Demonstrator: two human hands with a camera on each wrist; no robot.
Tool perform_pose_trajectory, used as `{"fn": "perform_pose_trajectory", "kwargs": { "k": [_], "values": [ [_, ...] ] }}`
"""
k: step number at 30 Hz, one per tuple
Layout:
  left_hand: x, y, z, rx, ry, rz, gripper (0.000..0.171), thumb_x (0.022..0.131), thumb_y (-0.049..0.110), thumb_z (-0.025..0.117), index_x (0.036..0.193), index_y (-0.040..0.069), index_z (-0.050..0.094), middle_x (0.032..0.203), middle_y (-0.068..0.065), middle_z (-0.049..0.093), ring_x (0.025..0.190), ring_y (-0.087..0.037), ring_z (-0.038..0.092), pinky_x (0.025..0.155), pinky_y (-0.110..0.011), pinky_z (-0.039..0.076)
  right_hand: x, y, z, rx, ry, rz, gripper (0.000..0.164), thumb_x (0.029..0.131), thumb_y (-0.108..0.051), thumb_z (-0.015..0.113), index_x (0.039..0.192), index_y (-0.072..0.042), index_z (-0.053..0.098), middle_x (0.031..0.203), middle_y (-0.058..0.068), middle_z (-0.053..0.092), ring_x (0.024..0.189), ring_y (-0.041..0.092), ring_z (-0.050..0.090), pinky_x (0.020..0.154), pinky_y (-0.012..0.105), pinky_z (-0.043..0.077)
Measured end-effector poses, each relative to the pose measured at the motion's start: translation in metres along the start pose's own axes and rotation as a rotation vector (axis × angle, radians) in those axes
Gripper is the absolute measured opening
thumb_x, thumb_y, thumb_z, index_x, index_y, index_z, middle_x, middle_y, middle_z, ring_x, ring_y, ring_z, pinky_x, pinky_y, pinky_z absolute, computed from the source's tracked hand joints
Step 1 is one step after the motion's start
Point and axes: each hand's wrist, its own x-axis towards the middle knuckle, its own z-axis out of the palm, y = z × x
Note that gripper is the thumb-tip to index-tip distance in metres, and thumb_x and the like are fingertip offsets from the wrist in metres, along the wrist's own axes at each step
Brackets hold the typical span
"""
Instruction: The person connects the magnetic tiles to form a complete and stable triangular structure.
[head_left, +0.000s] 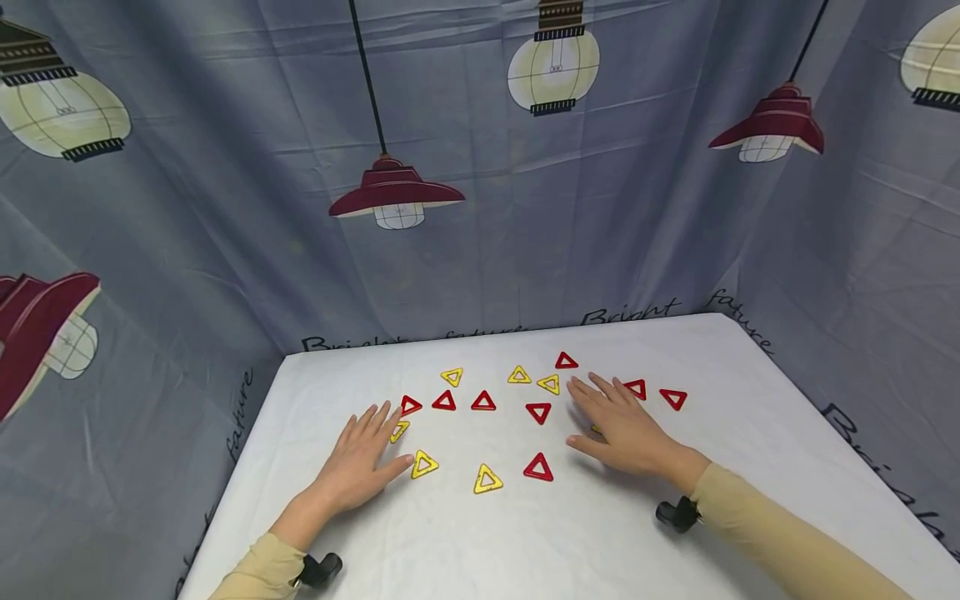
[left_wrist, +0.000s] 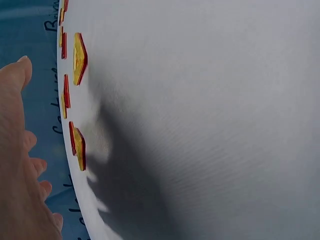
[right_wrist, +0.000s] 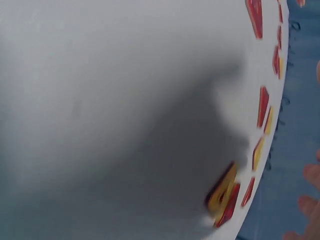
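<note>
My left hand (head_left: pixel 358 465) hovers over the left side of the table with straight, spread fingers, holding nothing. Its fingertips overlap a yellow triangle frame (head_left: pixel 404 426) in the head view; another yellow triangle (head_left: pixel 425 472) lies by the thumb. On the other side, my right hand (head_left: pixel 626 432) is also spread above the cloth and holds nothing. It mostly hides one yellow triangle (head_left: pixel 597 430), which shows beside its shadow in the right wrist view (right_wrist: pixel 220 192). Between the hands lie a yellow triangle (head_left: pixel 489 487) and a red triangle (head_left: pixel 538 476).
Several more hollow red and yellow triangles, such as a red one (head_left: pixel 483 407) and a yellow one (head_left: pixel 519 381), lie flat towards the back. A white cloth covers the table (head_left: pixel 480 550). Grey-blue curtains (head_left: pixel 480 250) printed with lamps surround it.
</note>
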Motion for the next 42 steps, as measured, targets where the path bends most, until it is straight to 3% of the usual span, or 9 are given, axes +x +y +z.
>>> {"fn": "perform_pose_trajectory", "kwargs": {
  "k": [7,12,19,28,35,42],
  "values": [
    [-0.004,0.006,0.002,-0.063,-0.003,0.035,0.084,0.095,0.057,0.065,0.16,0.011,0.037,0.164,-0.015,0.032,0.151,-0.039,0.025,0.12,-0.058,0.013,0.016,-0.025,0.007,0.008,-0.019,-0.102,0.09,0.095,-0.063,0.061,0.16,-0.008,0.033,0.161,0.006,0.039,0.151,0.033,0.027,0.121,0.057,0.014],
    [-0.006,0.007,0.006,-0.067,0.025,0.051,0.084,0.091,0.055,0.071,0.156,0.01,0.043,0.158,-0.013,0.042,0.145,-0.037,0.035,0.115,-0.058,0.026,0.027,-0.044,0.011,0.012,-0.066,-0.151,0.087,0.095,-0.06,0.063,0.16,-0.01,0.034,0.158,0.004,0.042,0.147,0.03,0.033,0.12,0.053,0.02],
    [-0.01,0.01,0.011,-0.048,0.01,0.016,0.078,0.089,0.054,0.075,0.151,0.014,0.052,0.148,-0.005,0.051,0.136,-0.03,0.043,0.11,-0.053,0.034,0.04,-0.065,0.021,-0.003,-0.145,-0.173,0.087,0.093,-0.068,0.059,0.16,-0.016,0.038,0.15,-0.003,0.049,0.14,0.02,0.038,0.118,0.046,0.028],
    [-0.011,0.013,0.019,-0.034,0.041,-0.006,0.064,0.087,0.048,0.078,0.139,0.013,0.064,0.131,-0.004,0.059,0.122,-0.029,0.05,0.102,-0.05,0.041,0.052,-0.087,0.033,-0.011,-0.197,-0.276,0.08,0.09,-0.067,0.065,0.15,-0.015,0.054,0.138,-0.001,0.057,0.128,0.019,0.047,0.109,0.045,0.038],
    [-0.011,0.016,0.024,-0.056,0.038,-0.028,0.056,0.087,0.045,0.079,0.133,0.015,0.068,0.127,-0.002,0.059,0.118,-0.026,0.051,0.099,-0.048,0.042,0.056,-0.099,0.042,-0.041,-0.256,-0.3,0.068,0.087,-0.064,0.07,0.14,-0.021,0.065,0.127,-0.005,0.06,0.116,0.015,0.051,0.101,0.038,0.042],
    [-0.011,0.019,0.025,-0.052,0.048,-0.054,0.05,0.087,0.044,0.08,0.128,0.017,0.071,0.124,-0.001,0.058,0.114,-0.025,0.052,0.095,-0.047,0.043,0.057,-0.105,0.049,-0.05,-0.222,-0.282,0.054,0.086,-0.058,0.075,0.129,-0.026,0.072,0.12,-0.008,0.061,0.11,0.013,0.052,0.096,0.034,0.045]
  ]
}}
